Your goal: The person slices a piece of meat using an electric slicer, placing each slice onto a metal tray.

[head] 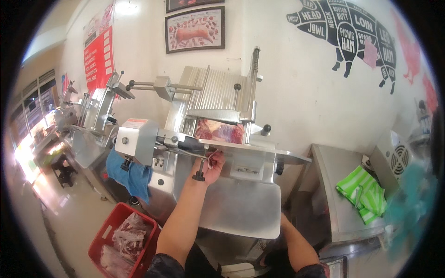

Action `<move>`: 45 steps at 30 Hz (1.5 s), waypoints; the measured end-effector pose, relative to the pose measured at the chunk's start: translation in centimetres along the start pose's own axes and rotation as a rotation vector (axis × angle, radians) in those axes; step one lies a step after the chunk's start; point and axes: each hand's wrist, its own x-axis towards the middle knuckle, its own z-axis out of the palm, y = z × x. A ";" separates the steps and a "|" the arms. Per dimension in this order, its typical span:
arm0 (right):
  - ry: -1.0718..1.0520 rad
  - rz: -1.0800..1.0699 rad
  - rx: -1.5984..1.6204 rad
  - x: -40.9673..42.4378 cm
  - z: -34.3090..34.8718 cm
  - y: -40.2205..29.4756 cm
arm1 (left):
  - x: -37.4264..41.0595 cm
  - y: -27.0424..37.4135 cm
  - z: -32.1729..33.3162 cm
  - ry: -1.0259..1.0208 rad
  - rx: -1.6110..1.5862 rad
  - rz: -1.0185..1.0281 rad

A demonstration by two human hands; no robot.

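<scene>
Before me stands a metal meat slicer point(240, 205) with a ribbed, sloping carriage point(219, 88). A block of red, fat-streaked meat point(220, 131) rests at the carriage's lower end, beneath a toothed metal pusher point(213, 114). Just below the slicer's plate edge, my left hand point(215, 165) has its fingers curled around what looks like a thin slice of meat point(210, 160). A black knob point(199, 176) on a shaft hangs in front of that wrist. My right forearm point(299, 239) reaches behind the right side of the smooth metal receiving tray point(243, 208), which hides the right hand.
A red crate point(100, 231) with bagged meat point(130, 236) stands on the floor at left. A blue cloth point(127, 175) hangs by the slicer. At right, a metal table point(323, 194) bears a green striped cloth point(363, 194). More slicers point(95, 111) stand farther left.
</scene>
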 end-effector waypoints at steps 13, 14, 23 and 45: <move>0.305 0.088 0.512 -0.9 -2.2 -2.7 | -2.9 -0.6 -0.4 0.111 0.044 0.158; 0.436 0.086 0.403 -1.1 -3.6 -5.6 | -4.0 0.1 -0.9 0.107 0.038 0.148; 0.382 -0.378 0.442 -6.8 -10.8 -28.4 | -9.3 -3.0 -3.3 0.454 0.519 0.216; 0.070 -0.555 -0.667 -6.1 -4.9 -30.8 | 1.1 -0.3 -1.2 -0.008 -0.114 0.002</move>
